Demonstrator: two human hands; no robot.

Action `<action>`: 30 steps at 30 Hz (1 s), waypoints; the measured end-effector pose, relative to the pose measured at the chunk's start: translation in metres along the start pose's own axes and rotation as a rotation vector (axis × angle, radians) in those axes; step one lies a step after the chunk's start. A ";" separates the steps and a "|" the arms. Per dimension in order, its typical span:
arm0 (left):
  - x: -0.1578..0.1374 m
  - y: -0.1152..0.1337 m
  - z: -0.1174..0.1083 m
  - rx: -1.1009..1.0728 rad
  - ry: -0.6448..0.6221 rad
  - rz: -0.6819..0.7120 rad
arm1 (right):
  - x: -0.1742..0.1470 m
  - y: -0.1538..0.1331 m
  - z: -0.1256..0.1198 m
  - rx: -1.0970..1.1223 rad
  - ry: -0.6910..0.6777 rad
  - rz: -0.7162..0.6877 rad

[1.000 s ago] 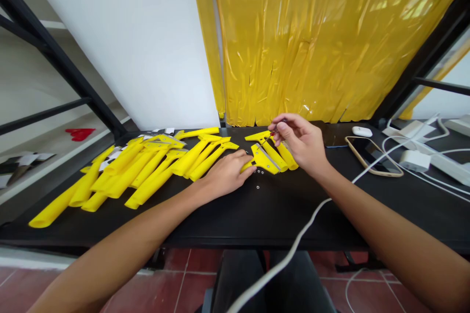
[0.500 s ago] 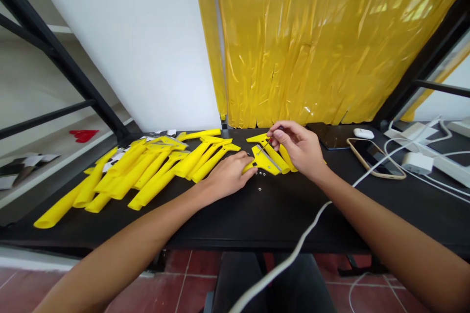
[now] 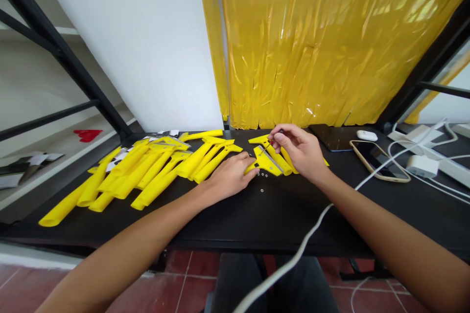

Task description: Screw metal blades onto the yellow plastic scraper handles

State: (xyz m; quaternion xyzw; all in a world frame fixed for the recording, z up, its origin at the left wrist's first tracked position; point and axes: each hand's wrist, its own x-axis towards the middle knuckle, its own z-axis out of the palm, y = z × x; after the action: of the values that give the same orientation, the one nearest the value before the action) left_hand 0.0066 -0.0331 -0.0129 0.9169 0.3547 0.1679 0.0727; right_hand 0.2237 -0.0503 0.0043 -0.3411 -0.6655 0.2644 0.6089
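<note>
My left hand [image 3: 232, 175] is closed on the handle of a yellow scraper [image 3: 265, 162], which lies on the black table with its metal-edged head to the right. In my right hand [image 3: 296, 147] is a thin screwdriver [image 3: 267, 145], pinched near its dark end, its shaft slanting down to the scraper's head. Several small nuts [image 3: 262, 190] lie just below the head. More yellow scraper handles [image 3: 281, 159] lie behind and under the right hand. Left of my left hand are further yellow handles [image 3: 209, 159], some with metal plates.
A big heap of yellow handles [image 3: 121, 181] covers the table's left part. On the right are a phone [image 3: 380, 160], a dark tablet [image 3: 332, 138], a white earbud case [image 3: 366, 135] and a charger [image 3: 422, 166]. A white cable [image 3: 312, 230] crosses the table's front edge.
The whole view has shifted slightly, so things appear a little further right. Both hands keep the same hold, with the screwdriver still at the scraper's head.
</note>
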 end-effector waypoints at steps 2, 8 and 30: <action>0.000 -0.001 0.001 0.003 0.000 0.002 | 0.000 0.001 -0.001 -0.006 -0.013 -0.005; 0.000 -0.002 0.000 0.030 -0.004 -0.001 | 0.001 -0.003 -0.006 -0.095 -0.185 -0.052; -0.002 0.001 -0.001 0.008 -0.058 0.161 | 0.011 0.003 -0.014 0.318 -0.116 0.155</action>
State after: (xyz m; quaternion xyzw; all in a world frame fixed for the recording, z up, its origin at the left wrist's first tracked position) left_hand 0.0053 -0.0357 -0.0120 0.9472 0.2783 0.1452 0.0657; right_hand 0.2380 -0.0408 0.0105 -0.2748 -0.6211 0.4316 0.5936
